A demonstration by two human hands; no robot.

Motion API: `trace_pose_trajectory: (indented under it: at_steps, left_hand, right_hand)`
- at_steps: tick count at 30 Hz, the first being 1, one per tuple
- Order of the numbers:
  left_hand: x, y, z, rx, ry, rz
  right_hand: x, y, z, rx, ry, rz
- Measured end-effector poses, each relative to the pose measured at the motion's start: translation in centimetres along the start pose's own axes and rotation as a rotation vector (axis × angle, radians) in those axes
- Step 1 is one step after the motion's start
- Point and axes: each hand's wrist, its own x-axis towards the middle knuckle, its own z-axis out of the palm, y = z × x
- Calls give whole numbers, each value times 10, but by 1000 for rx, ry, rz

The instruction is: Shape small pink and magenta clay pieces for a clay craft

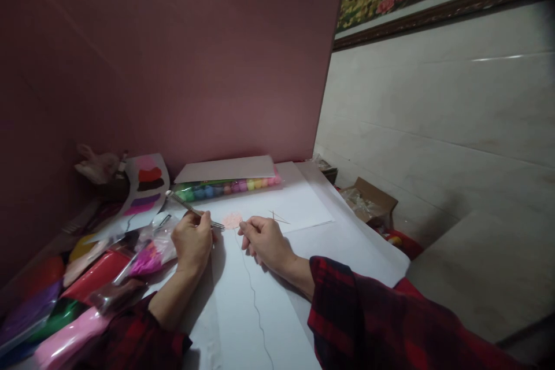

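Note:
My left hand point(193, 243) is closed around a fork point(217, 225), whose tines point right, at the left edge of a flat, pale pink textured patch point(232, 220). This patch lies on a white sheet of paper point(243, 312). From just below it, a thin wavy dark line point(255, 300) runs down the sheet. At the patch's right edge, my right hand point(264, 240) has thumb and fingertips pinched together; anything between them is too small or hidden to make out. Thin sticks point(278, 217) lie beyond the right hand.
Bags of coloured clay point(97, 274) crowd the left side. A painted colour sheet point(147, 182) lies at the back left. Behind the hands is a pack of coloured balls point(234, 186) under a white pad point(225, 169). An open cardboard box point(370, 199) stands right, beside the wall.

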Motion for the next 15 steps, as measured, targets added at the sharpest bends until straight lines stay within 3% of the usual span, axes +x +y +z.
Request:
trace_pose_trajectory:
  at_steps: [7, 15]
  left_hand:
    - [0, -2, 2, -5, -43, 5]
    - [-1, 2, 0, 0, 0, 7]
  right_hand:
    - [2, 3, 0, 10, -4, -14]
    - [2, 3, 1, 12, 2, -6]
